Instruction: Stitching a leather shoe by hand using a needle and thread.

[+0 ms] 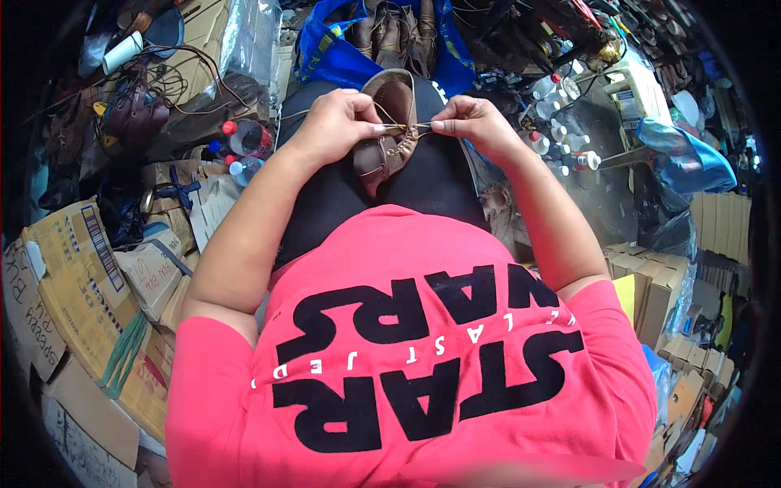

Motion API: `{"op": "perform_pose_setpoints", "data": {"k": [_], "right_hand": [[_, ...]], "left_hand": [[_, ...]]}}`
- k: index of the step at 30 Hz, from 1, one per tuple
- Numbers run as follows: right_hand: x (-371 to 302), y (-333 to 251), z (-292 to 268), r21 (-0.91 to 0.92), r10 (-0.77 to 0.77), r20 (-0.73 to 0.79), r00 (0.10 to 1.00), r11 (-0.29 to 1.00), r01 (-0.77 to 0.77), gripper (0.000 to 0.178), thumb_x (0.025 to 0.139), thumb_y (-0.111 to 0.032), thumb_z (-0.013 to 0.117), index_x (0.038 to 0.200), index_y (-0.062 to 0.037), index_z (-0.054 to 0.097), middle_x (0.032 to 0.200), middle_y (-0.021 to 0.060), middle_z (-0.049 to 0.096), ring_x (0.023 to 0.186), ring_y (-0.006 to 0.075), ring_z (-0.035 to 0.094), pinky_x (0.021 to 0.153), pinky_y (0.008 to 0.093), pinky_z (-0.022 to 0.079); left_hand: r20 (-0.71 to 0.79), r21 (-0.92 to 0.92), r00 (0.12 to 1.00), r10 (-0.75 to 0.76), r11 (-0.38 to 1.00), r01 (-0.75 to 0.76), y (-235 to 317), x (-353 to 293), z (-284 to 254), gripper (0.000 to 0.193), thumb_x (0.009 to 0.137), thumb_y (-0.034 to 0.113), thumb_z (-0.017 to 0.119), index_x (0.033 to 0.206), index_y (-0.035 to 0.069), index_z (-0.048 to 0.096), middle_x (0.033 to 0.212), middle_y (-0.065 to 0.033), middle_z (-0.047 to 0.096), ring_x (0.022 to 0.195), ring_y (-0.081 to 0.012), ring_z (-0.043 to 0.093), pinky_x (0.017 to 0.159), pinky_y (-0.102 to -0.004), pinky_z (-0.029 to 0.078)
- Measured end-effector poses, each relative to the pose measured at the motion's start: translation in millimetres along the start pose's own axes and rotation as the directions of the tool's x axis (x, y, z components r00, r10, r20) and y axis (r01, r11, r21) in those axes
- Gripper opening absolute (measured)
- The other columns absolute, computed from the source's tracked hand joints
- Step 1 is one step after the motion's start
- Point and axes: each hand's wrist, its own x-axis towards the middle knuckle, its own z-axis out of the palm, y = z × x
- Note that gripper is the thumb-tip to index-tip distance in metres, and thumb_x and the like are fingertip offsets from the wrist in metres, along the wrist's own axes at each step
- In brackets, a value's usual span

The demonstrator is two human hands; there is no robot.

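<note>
A brown leather shoe [393,98] rests on my dark-trousered lap, its opening facing away from me and its toe pointing toward me. Light gathered stitching or lacing [404,146] runs along its front. Above it, my left hand [338,126] pinches a thin pale cord [392,127] between thumb and finger, at the shoe's left side. On the opposite side my right hand [476,122] is also closed, thumb against forefinger, on the cord's other stretch. The cord is drawn between both hands across the shoe. Whether a needle is in either pinch is too small to tell.
Beyond my knees stands a blue bag [325,50] holding several brown shoes [390,37]. Several small bottles [561,134] stand at right, near a blue plastic bag [683,154]. Cardboard boxes [77,276] are piled at left, below a red-capped bottle [246,137].
</note>
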Motion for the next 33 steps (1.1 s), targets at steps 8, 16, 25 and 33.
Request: {"op": "perform_pose_setpoints", "data": {"k": [8, 16, 25, 33], "right_hand": [[-14.5, 10.8, -5.6, -0.207, -0.057, -0.048, 0.997, 0.977, 0.046, 0.018, 0.078, -0.019, 0.076, 0.08, -0.0032, 0.067, 0.086, 0.0019, 0.053, 0.084, 0.0092, 0.051, 0.073, 0.0233, 0.042], [4.4, 4.4, -48.2, -0.748, -0.339, -0.151, 0.928, 0.653, 0.117, 0.017, 0.08, -0.021, 0.069, 0.089, -0.0072, 0.067, 0.099, 0.0102, 0.057, 0.094, 0.0241, 0.058, 0.08, 0.0338, 0.048], [-13.9, -47.1, 19.4, -0.932, -0.344, 0.321, 0.883, 0.05, 0.358, 0.009, 0.083, -0.021, 0.059, 0.085, -0.0128, 0.06, 0.079, 0.0034, 0.062, 0.087, 0.0227, 0.059, 0.083, 0.0368, 0.04], [-2.4, -11.5, -8.1, -0.899, -0.357, 0.359, 0.862, 0.115, 0.422, 0.009, 0.081, -0.013, 0.057, 0.09, -0.0139, 0.059, 0.075, 0.0045, 0.063, 0.082, 0.0255, 0.061, 0.078, 0.0385, 0.043]], "left_hand": [[0.184, 0.194, 0.983, -0.023, 0.981, -0.013, 20.6, 6.0, 2.2, 0.014, 0.086, 0.012, 0.055, 0.094, 0.003, 0.061, 0.087, -0.018, 0.065, 0.083, -0.033, 0.064, 0.073, -0.039, 0.049], [0.337, 0.29, 0.94, 0.055, 0.944, -0.159, 26.8, 14.3, 4.7, 0.014, 0.087, 0.013, 0.054, 0.098, 0.005, 0.059, 0.089, -0.0188, 0.065, 0.087, -0.0372, 0.062, 0.074, -0.0419, 0.048], [0.315, 0.313, 0.935, 0.166, 0.911, -0.267, 18.1, 8.1, -1.8, 0.013, 0.088, 0.016, 0.054, 0.095, 0.006, 0.057, 0.082, -0.0187, 0.063, 0.081, -0.0387, 0.06, 0.07, -0.0468, 0.047], [0.294, 0.533, 0.927, 0.235, 0.764, -0.362, -7.5, -26.5, -33.5, 0.011, 0.081, 0.007, 0.053, 0.092, 0.005, 0.056, 0.081, -0.0153, 0.059, 0.083, -0.0353, 0.057, 0.073, -0.0446, 0.043]]}}
